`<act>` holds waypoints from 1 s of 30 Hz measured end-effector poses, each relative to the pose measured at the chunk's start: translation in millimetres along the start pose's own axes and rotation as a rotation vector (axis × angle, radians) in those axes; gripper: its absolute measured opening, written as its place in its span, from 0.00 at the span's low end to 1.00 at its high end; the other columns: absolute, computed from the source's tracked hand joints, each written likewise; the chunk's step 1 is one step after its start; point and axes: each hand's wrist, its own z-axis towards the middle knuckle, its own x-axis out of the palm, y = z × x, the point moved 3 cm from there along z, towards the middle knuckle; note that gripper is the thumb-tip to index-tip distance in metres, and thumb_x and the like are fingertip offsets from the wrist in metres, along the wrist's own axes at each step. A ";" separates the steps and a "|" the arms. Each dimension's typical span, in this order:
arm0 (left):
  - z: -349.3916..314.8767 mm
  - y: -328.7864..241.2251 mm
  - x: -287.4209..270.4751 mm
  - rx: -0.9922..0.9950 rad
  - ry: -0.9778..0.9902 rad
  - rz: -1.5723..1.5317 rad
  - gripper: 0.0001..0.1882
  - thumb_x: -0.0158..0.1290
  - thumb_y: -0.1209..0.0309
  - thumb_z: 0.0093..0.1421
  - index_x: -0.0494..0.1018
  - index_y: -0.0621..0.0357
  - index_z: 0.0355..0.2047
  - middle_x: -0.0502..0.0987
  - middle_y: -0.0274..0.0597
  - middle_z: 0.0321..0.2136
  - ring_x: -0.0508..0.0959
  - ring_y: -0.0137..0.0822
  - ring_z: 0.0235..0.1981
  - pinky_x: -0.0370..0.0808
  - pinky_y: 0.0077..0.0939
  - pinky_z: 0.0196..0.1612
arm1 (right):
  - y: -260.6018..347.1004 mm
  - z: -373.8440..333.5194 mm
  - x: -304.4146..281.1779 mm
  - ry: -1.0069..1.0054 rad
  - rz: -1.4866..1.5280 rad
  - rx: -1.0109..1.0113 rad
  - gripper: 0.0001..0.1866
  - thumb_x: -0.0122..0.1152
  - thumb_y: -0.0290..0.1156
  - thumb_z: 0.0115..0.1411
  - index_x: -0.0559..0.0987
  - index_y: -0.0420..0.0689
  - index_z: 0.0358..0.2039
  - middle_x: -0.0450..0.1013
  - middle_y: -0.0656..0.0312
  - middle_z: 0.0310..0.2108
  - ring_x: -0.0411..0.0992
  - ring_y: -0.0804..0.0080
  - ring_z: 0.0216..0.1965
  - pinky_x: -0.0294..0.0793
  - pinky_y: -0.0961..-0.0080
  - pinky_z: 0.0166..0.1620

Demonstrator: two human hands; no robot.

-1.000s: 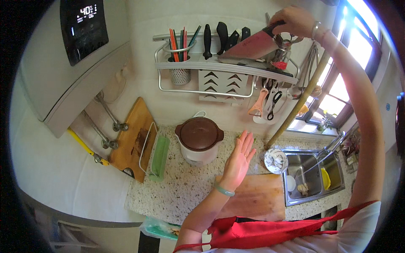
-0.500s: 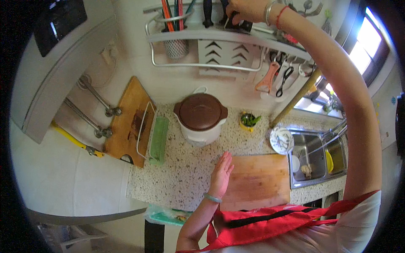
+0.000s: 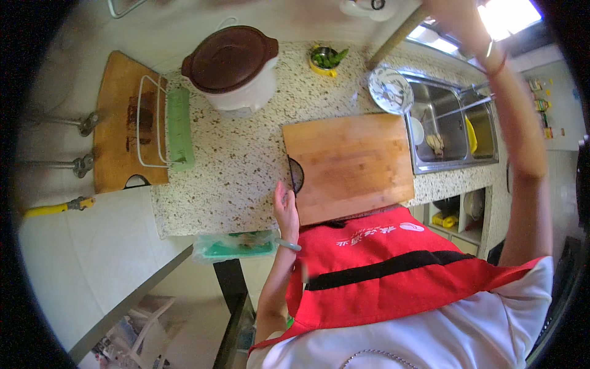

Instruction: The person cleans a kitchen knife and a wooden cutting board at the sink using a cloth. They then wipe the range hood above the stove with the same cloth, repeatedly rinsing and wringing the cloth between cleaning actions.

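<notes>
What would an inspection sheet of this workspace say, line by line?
Surface: speckled counter.
Job's things: board, lying flat.
Clutter: lidded pot; cup of greens; bowl at the corner of the sink.
Hands: left hand at the board's left edge, fingers extended, contact unclear; right hand raised, blurred, cut off by the frame, grip unclear.
Cables: white loop behind the pot, possibly a cord.
Surroundings: window upper right; second board at left.

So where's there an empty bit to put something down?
The flat cutting board is bare on top. The speckled counter is also open between the green tray and that board, in front of the brown-lidded pot, though the left hand is by the board. It's crowded around the patterned dish, by the sink and wooden pole.
</notes>
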 end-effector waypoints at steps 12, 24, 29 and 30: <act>-47.9 30.9 24.7 0.369 0.226 0.844 0.24 0.52 0.67 0.58 0.63 0.66 0.52 0.66 0.56 0.45 0.67 0.53 0.47 0.64 0.42 0.51 | 211.7 -513.8 26.5 0.563 0.121 1.590 0.18 0.52 0.42 0.60 0.78 0.38 0.35 0.73 0.46 0.34 0.71 0.49 0.39 0.70 0.62 0.44; -56.1 7.0 16.0 -0.460 0.348 0.272 0.21 0.50 0.49 0.59 0.71 0.52 0.42 0.74 0.31 0.31 0.76 0.25 0.28 0.73 0.19 0.28 | 203.3 -549.7 22.5 0.676 0.330 1.804 0.31 0.46 0.55 0.60 0.77 0.35 0.27 0.73 0.42 0.29 0.72 0.45 0.34 0.70 0.57 0.39; -72.7 -43.5 41.7 -0.444 0.566 0.129 0.21 0.48 0.58 0.59 0.71 0.61 0.45 0.75 0.37 0.42 0.73 0.31 0.44 0.70 0.27 0.46 | 200.0 -545.7 16.9 0.615 0.467 1.791 0.33 0.47 0.57 0.60 0.76 0.34 0.23 0.73 0.41 0.25 0.73 0.48 0.31 0.70 0.63 0.37; -76.4 -45.0 40.9 -0.405 0.519 0.085 0.21 0.48 0.59 0.58 0.71 0.62 0.45 0.75 0.39 0.42 0.74 0.31 0.43 0.71 0.28 0.46 | 202.2 -548.3 14.1 0.607 0.546 1.878 0.32 0.48 0.57 0.59 0.76 0.34 0.26 0.73 0.42 0.27 0.74 0.54 0.33 0.71 0.66 0.38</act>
